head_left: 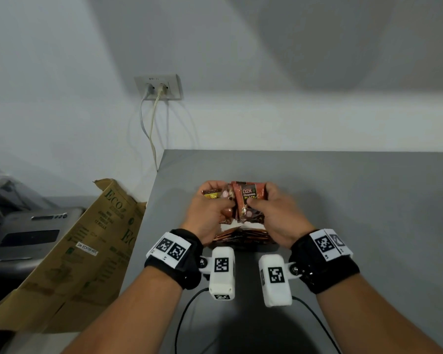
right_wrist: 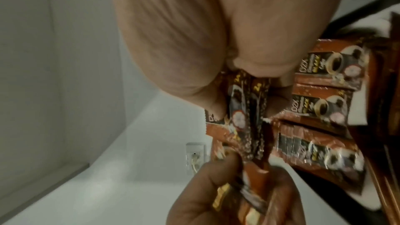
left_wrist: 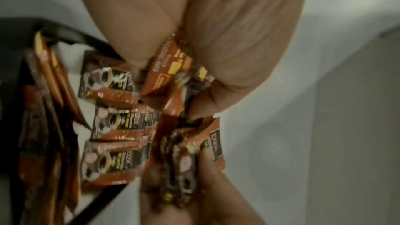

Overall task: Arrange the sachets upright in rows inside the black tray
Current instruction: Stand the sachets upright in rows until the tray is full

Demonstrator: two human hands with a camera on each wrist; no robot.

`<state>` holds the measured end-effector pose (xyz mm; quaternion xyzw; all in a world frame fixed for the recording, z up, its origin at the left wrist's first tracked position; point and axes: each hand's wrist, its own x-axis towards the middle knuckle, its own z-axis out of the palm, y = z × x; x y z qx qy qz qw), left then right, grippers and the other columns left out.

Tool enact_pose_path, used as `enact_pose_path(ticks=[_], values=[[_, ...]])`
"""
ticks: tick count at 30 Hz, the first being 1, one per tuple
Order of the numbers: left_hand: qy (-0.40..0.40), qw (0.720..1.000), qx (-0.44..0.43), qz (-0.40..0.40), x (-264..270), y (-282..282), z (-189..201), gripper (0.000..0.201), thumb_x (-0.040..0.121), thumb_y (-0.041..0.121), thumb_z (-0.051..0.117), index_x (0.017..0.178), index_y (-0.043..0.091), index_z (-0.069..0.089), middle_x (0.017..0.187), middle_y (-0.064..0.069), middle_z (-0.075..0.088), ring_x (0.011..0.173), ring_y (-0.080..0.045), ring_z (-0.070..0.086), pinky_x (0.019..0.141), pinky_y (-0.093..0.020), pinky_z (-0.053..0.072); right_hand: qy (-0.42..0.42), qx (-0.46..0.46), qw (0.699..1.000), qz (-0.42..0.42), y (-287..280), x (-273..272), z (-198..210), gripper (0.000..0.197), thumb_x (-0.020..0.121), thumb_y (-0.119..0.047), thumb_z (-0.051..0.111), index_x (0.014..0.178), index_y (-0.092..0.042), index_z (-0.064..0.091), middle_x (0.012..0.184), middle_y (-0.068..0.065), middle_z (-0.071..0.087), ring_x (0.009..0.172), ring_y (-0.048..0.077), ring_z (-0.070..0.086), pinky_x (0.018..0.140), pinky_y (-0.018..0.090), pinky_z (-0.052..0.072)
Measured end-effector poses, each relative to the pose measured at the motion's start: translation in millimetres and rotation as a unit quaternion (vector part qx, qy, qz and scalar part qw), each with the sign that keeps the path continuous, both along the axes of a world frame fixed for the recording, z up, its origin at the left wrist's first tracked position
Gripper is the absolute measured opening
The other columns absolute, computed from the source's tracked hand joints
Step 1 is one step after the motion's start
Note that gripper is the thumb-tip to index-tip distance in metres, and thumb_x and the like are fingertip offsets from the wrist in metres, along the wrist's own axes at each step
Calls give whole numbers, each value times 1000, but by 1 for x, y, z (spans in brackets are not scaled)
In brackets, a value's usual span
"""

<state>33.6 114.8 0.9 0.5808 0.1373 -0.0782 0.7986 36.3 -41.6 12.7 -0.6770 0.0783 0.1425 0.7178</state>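
Both hands hold one bundle of orange-brown coffee sachets (head_left: 248, 200) upright over the grey table. My left hand (head_left: 223, 200) grips the bundle's left side and my right hand (head_left: 258, 204) grips its right side. The black tray (head_left: 241, 241) lies just below and nearer to me, mostly hidden by my hands. In the left wrist view the tray's black rim (left_wrist: 71, 35) shows, with rows of sachets (left_wrist: 112, 126) standing inside. The right wrist view shows the held sachets (right_wrist: 244, 109) pinched under my palm and the tray's rows (right_wrist: 324, 105) to the right.
A brown cardboard box (head_left: 82, 251) leans against the table's left edge (head_left: 149, 213). A grey machine (head_left: 28, 236) sits further left. A wall socket (head_left: 159, 88) with two cables is behind. Thin black cables (head_left: 187, 310) trail on the table near me.
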Motion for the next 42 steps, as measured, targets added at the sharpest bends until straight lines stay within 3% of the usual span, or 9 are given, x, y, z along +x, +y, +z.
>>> enact_pose_path(ticks=[4,8,11,14,18,23,32,37,42], values=[[4,990,127,-63,-3,4,-2,40,65,-13,69,95,14,63,107,-22,68,86,-35,68,77,-47,57,-27,-13,999,-38,-6,11,7,17,94,0,59,108,-10,61,103,16,73,89,28,72,78,45,61],[17,999,32,-18,-3,4,-2,40,78,-23,65,105,4,57,100,-25,68,86,-41,66,85,-58,50,11,61,996,-57,-7,10,8,19,97,1,55,109,-11,60,101,16,72,87,28,70,84,50,58],[10,1000,13,-21,-3,-1,-3,43,78,-23,65,114,-3,57,98,-23,67,84,-36,66,72,-45,56,22,67,997,-25,1,4,3,20,97,3,52,110,-10,60,101,14,71,91,27,68,89,48,54],[22,998,-54,-32,-3,-3,2,39,84,-20,51,120,-6,57,98,-26,66,76,-31,68,58,-35,56,16,51,998,-45,5,5,3,18,98,1,53,111,-11,55,105,14,70,87,22,68,74,40,56],[52,993,-102,-5,-1,8,1,39,88,-12,34,110,1,63,107,-28,67,89,-42,65,66,-40,57,49,95,992,-66,-5,10,9,18,101,-3,50,116,-12,52,102,12,68,79,20,68,62,36,57],[28,999,-37,26,2,9,-3,33,91,-11,56,114,9,66,100,-23,72,74,-35,69,64,-42,56,66,121,990,-37,-8,6,12,21,99,2,48,115,-8,57,99,15,71,82,25,70,70,40,57],[-73,990,109,52,5,10,-8,40,84,-15,57,78,18,79,110,18,70,132,-15,54,104,-43,50,72,200,976,-42,-8,5,13,29,97,5,41,111,-1,66,103,23,73,86,31,71,71,41,59],[-81,993,80,-19,-2,-4,-5,41,71,-11,53,93,10,80,113,-8,72,103,-36,66,82,-50,54,84,183,979,-31,2,8,13,32,98,3,39,118,3,65,109,25,72,89,31,71,69,39,60],[-38,994,-100,4,-7,-1,0,30,72,1,60,102,9,56,98,-17,66,83,-31,59,65,-41,49,70,141,987,-30,5,7,15,33,98,5,41,124,-1,60,111,21,71,84,26,70,58,32,56]])
